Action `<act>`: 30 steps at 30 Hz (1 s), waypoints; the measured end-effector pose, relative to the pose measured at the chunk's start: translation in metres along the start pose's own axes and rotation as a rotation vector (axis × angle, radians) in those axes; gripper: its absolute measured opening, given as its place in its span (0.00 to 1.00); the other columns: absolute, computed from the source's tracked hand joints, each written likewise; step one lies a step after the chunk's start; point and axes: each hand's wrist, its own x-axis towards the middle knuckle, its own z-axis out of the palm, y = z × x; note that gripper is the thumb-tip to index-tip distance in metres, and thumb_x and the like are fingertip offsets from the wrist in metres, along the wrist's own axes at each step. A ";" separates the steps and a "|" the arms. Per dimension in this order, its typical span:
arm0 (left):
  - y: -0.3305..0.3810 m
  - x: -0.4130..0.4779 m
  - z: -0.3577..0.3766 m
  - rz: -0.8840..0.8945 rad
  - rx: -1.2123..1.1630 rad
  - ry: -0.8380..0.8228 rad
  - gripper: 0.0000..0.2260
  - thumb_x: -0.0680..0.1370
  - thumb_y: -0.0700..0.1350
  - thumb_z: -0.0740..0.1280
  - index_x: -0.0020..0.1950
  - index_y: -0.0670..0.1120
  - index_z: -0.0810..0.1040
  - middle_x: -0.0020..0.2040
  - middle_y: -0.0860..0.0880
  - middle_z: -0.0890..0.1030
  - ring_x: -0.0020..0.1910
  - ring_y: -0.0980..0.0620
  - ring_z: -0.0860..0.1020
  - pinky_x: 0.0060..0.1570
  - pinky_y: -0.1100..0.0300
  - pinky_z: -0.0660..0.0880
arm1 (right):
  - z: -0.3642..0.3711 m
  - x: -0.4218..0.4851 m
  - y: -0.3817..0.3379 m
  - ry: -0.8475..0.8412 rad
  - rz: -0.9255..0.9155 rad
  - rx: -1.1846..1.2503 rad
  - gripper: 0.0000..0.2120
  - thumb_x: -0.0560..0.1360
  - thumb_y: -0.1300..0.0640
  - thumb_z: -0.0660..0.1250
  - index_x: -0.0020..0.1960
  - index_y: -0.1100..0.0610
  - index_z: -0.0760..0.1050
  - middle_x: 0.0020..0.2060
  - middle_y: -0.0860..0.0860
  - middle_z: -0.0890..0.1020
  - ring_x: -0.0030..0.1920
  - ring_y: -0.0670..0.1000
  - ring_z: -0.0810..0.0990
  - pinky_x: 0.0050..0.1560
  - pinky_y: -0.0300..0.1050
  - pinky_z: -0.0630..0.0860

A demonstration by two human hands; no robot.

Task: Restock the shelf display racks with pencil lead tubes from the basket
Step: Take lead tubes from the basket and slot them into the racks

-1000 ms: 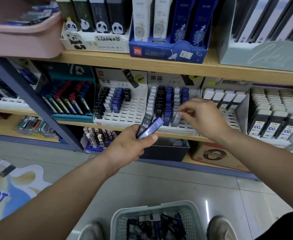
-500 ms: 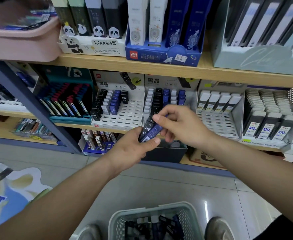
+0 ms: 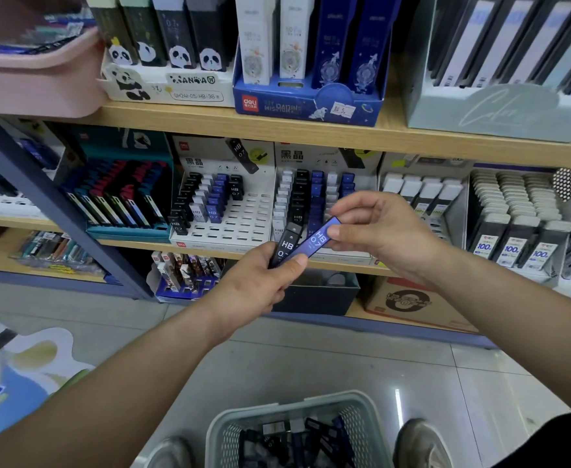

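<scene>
We find the left hand (image 3: 257,282) closed, its thumb laid across the lower ends of two pencil lead tubes held side by side: a black tube (image 3: 285,246) and a blue tube (image 3: 314,243), both marked HB 0.7. The right hand (image 3: 385,231) pinches the upper end of the blue tube between thumb and fingertips. Its other fingers are loosely curled and hold nothing.

The relation that governs the next move is the lie of the blue tube. Its long axis runs on a slant from near-left, under the left thumb, to far-right, in the right hand's pinch. Both hands therefore hold it at once, one at each end. The black tube stands steeper, just left of it and touching it.

The right rack (image 3: 311,157) stands on the shelf directly beyond the hands, with its blue column (image 3: 317,189) just to the far side of the tube's raised end. The right hand is the nearer to that rack. The left rack (image 3: 240,228) lies further left, with many bare slots.

We judge that the tube must slide clear along its own axis towards the right hand, then be turned upright for a slot. The hands cover the front rows of the right rack, so we cannot tell which slot is free.

The basket (image 3: 216,430) sits on the floor near the feet, with more tubes inside.
</scene>
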 end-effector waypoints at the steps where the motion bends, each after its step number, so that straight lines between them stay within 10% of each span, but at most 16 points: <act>1: 0.000 0.000 0.001 -0.001 0.003 0.004 0.07 0.82 0.49 0.65 0.46 0.49 0.71 0.36 0.49 0.63 0.31 0.52 0.59 0.29 0.59 0.56 | -0.002 0.000 -0.001 0.020 -0.014 0.014 0.14 0.65 0.63 0.75 0.49 0.61 0.79 0.40 0.59 0.86 0.40 0.57 0.85 0.46 0.50 0.83; 21: -0.010 0.003 -0.006 -0.053 0.067 0.077 0.12 0.85 0.50 0.58 0.54 0.44 0.77 0.31 0.53 0.73 0.29 0.53 0.71 0.30 0.60 0.67 | -0.054 0.045 0.036 0.442 -0.269 -0.813 0.09 0.74 0.63 0.73 0.49 0.50 0.81 0.40 0.44 0.80 0.41 0.37 0.78 0.48 0.31 0.75; 30: -0.009 0.004 -0.006 -0.052 0.060 0.077 0.12 0.84 0.51 0.59 0.54 0.44 0.77 0.29 0.55 0.74 0.29 0.54 0.71 0.29 0.62 0.69 | -0.048 0.051 0.036 0.365 -0.378 -0.987 0.09 0.77 0.64 0.70 0.55 0.57 0.83 0.50 0.53 0.84 0.49 0.51 0.82 0.56 0.40 0.75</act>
